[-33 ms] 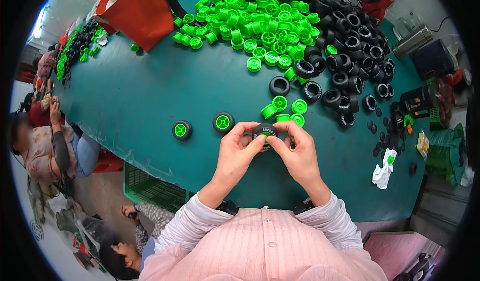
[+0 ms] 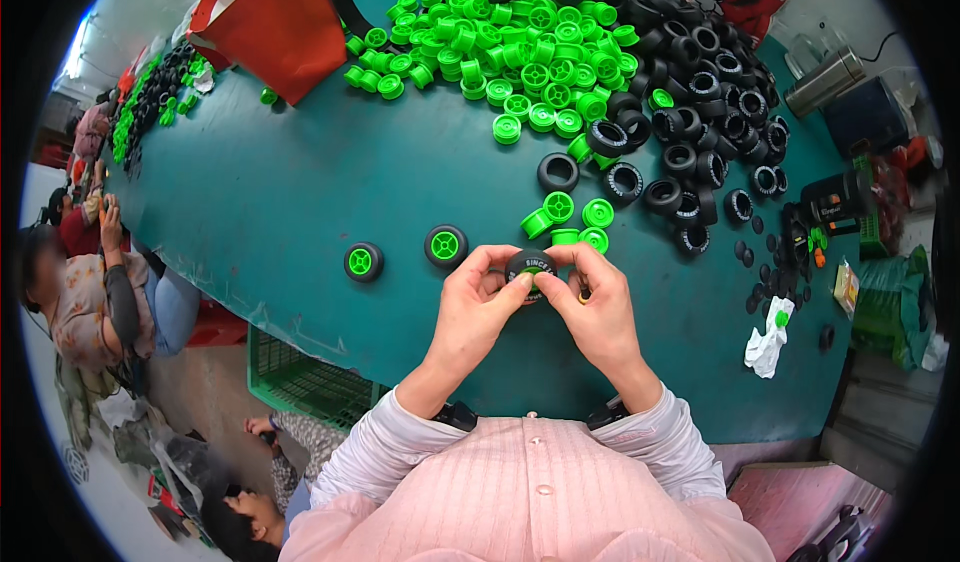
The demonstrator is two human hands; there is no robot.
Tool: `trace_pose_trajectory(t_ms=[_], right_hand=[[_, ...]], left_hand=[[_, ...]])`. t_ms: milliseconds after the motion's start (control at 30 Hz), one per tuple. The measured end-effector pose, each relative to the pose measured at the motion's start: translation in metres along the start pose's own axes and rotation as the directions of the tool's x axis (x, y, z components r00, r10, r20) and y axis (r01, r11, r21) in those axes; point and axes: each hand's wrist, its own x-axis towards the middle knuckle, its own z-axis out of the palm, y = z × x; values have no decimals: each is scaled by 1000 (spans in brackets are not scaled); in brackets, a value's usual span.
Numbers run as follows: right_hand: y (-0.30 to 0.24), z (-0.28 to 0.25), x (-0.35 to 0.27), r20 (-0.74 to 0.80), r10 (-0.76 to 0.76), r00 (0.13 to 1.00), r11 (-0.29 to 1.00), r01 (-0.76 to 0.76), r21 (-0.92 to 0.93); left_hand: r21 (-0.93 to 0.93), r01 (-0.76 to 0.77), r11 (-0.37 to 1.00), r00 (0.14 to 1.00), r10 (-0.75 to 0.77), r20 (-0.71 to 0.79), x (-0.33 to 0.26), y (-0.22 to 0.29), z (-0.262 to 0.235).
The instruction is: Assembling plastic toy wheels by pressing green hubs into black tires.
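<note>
Both my hands hold one small toy wheel (image 2: 530,261), a black rubber tyre with a green plastic rim partly showing inside it. My left hand (image 2: 468,310) grips its left side, and my right hand (image 2: 600,314) its right side. Both thumbs press on the green middle while the bent index fingers reach round the tyre; the fingers behind are partly hidden. Just beyond my fingers lie several loose green rims (image 2: 559,207). To the left, one tyred wheel (image 2: 446,247) rests near my left hand, with another tyred wheel (image 2: 364,261) farther out.
A heap of green rims (image 2: 540,62) covers the far middle of the green table (image 2: 290,182), with a heap of black tyres (image 2: 705,122) to its right. A red bag (image 2: 265,32) stands far left. Crumpled white paper (image 2: 768,340) lies right. People sit along the left side.
My hands and the wheel stay practically where they were. At the lower left, another person's head and hand have shifted slightly.
</note>
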Motion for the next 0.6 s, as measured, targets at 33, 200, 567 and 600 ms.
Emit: trace_pose_trajectory(t_ms=[33, 200, 567, 600], right_hand=[[0, 0, 0, -4, -22, 1000, 999, 22, -31], [1, 2, 1, -33, -83, 996, 994, 81, -74], [13, 5, 2, 1, 5, 1000, 999, -5, 54], [13, 5, 2, 0, -22, 1000, 999, 22, 27]], left_hand=[[74, -21, 997, 1000, 22, -2, 0, 0, 1], [201, 2, 980, 999, -11, 45, 2, -1, -8], [56, 3, 998, 1000, -3, 6, 2, -2, -5], [57, 3, 998, 1000, -3, 6, 2, -2, -6]])
